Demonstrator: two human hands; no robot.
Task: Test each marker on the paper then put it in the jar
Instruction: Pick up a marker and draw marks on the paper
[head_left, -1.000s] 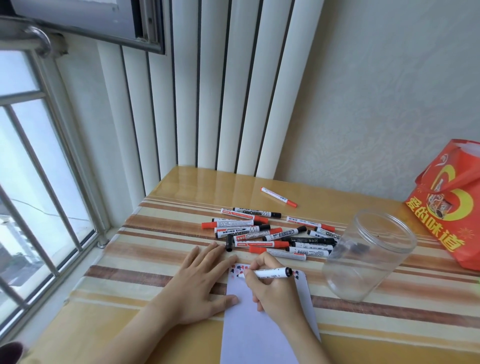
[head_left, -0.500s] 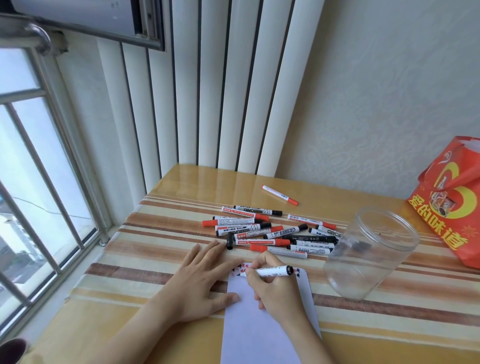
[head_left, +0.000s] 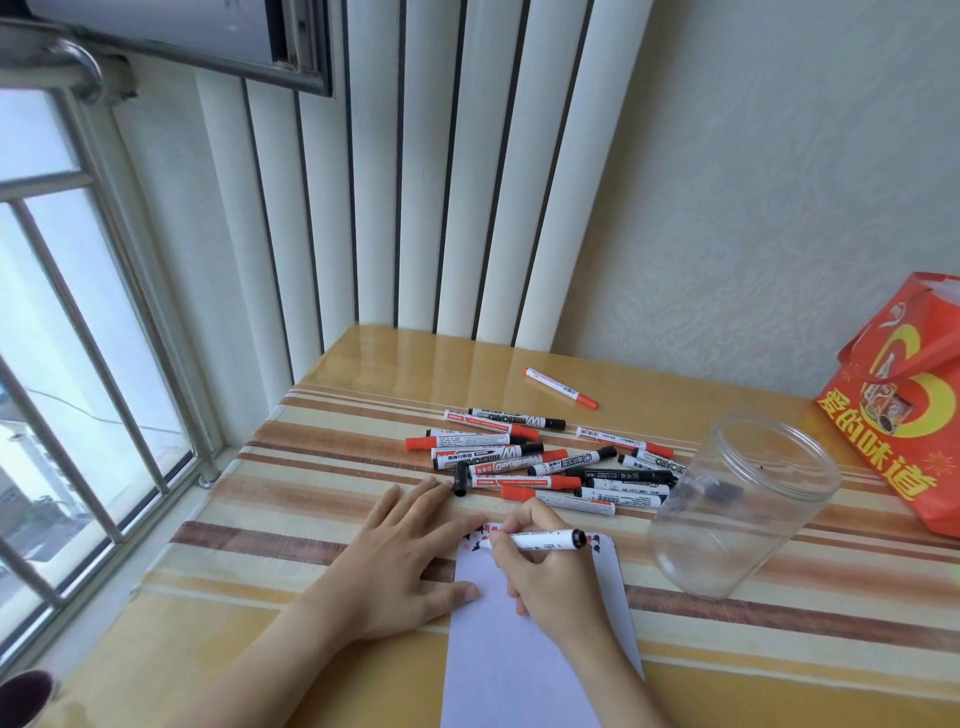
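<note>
Head view: my right hand (head_left: 553, 577) grips a marker (head_left: 545, 541), tip down at the top edge of the paper (head_left: 519, 670). Left hand (head_left: 400, 561) lies flat, fingers straight, pinning the paper's left edge to the desk (head_left: 249, 525). Jar (head_left: 743, 504) stands right of the paper; marker pile (head_left: 545, 462) just behind it.

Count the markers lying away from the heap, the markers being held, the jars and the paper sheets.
Marker apart from the heap: 1
Held marker: 1
Jar: 1
Paper sheet: 1
Total: 4
</note>
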